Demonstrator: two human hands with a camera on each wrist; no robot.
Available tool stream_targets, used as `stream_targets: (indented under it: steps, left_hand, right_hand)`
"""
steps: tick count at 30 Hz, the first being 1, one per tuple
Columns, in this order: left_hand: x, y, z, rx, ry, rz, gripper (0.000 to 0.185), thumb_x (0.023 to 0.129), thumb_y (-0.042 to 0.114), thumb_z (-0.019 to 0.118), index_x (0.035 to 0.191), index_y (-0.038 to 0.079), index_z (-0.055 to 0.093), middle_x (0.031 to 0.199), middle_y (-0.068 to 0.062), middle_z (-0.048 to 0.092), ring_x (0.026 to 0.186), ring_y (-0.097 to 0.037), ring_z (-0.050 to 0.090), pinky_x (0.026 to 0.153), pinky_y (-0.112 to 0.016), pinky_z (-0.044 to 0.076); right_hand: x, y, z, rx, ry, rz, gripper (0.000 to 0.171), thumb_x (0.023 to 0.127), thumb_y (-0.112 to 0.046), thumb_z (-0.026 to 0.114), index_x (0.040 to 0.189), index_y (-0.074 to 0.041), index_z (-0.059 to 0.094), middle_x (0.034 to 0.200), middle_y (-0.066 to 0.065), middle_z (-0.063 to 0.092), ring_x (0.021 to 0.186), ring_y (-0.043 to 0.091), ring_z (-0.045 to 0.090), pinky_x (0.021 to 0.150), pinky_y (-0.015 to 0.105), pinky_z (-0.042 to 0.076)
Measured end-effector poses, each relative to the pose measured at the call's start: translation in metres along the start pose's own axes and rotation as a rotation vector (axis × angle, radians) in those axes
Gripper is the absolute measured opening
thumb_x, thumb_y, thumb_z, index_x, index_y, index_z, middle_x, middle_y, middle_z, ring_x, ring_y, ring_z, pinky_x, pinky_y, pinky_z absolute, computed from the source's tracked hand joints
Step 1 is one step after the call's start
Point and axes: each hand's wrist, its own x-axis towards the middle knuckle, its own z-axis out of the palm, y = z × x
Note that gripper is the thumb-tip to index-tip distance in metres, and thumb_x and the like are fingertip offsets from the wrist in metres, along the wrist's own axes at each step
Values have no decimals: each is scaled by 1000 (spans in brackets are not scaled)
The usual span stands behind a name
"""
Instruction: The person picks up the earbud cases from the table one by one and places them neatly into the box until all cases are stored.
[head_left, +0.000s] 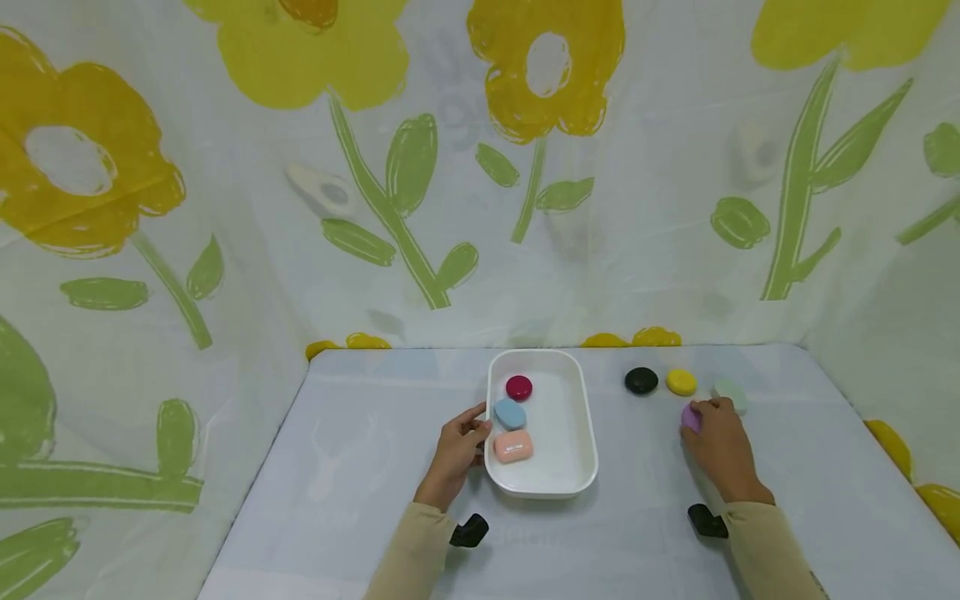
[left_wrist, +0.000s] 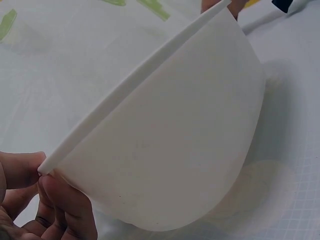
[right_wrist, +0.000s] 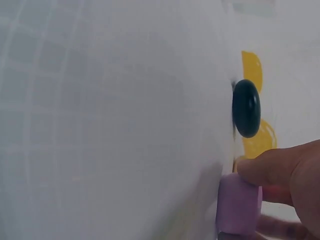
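My left hand pinches the left rim of a white plastic basin between thumb and fingers; the left wrist view shows the grip at one end of the rim. Inside the basin, along its left side, lie a dark red round soap, a light blue oval soap and a pink bar of soap. Over on the right, my right hand grips a purple soap with curled fingers, close to the tabletop. A pale green soap sits just beyond those fingers, partly covered by them.
Behind the right hand, a black oval soap and a yellow round soap lie on the white table. Flower-printed cloth hangs behind the table and at both sides. Black wrist mounts stick out from both sleeves.
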Motion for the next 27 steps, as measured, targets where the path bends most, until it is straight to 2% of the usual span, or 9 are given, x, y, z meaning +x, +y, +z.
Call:
stream_targets:
  steps: [6, 11, 15, 19, 22, 27]
  left_hand:
    - [-2, 1, 0, -1, 6, 0, 48, 109, 14, 60, 155, 2, 52, 107, -7, 59, 69, -13, 57, 56, -23, 51]
    - [-4, 2, 1, -5, 1, 0, 48, 109, 14, 60, 155, 2, 52, 108, -9, 59, 70, -14, 59, 57, -24, 52]
    - [-5, 2, 2, -3, 5, 3, 48, 109, 14, 60, 155, 2, 53, 107, -8, 59, 71, -14, 60, 57, -24, 53]
    - [-4, 2, 3, -2, 8, 5, 48, 109, 14, 61, 155, 3, 53, 108, -8, 60, 72, -15, 59, 57, -24, 52]
    - [-4, 2, 3, -3, 11, 2, 48, 109, 14, 61, 155, 3, 53, 108, -8, 60, 72, -14, 59, 57, -23, 52]
    - [-4, 3, 3, -6, 14, -2, 47, 109, 13, 61, 154, 3, 53, 107, -7, 59, 72, -13, 58, 57, -23, 51]
  right_hand:
    - [3, -1, -6, 19, -86, 63, 49, 95, -5, 68, 137, 19, 54, 127, 47, 53, 114, 61, 58, 92, 71, 50]
    - [1, -7, -9, 67, -120, 55, 50, 94, -2, 67, 139, 17, 55, 128, 44, 54, 114, 57, 57, 96, 70, 48]
    - [-3, -17, -8, 142, -151, 47, 52, 96, -4, 68, 142, 14, 53, 132, 42, 52, 117, 54, 55, 101, 70, 46]
    - [-5, -36, -9, 187, -195, 54, 55, 99, -8, 70, 147, 10, 51, 137, 40, 51, 118, 52, 54, 99, 67, 50]
    - [-8, -52, -10, 216, -196, 25, 56, 99, -8, 72, 148, 8, 50, 140, 38, 51, 120, 52, 55, 97, 64, 53]
    - [-13, -77, -13, 278, -157, -75, 55, 96, -3, 75, 146, 7, 54, 139, 35, 54, 122, 53, 58, 96, 63, 56]
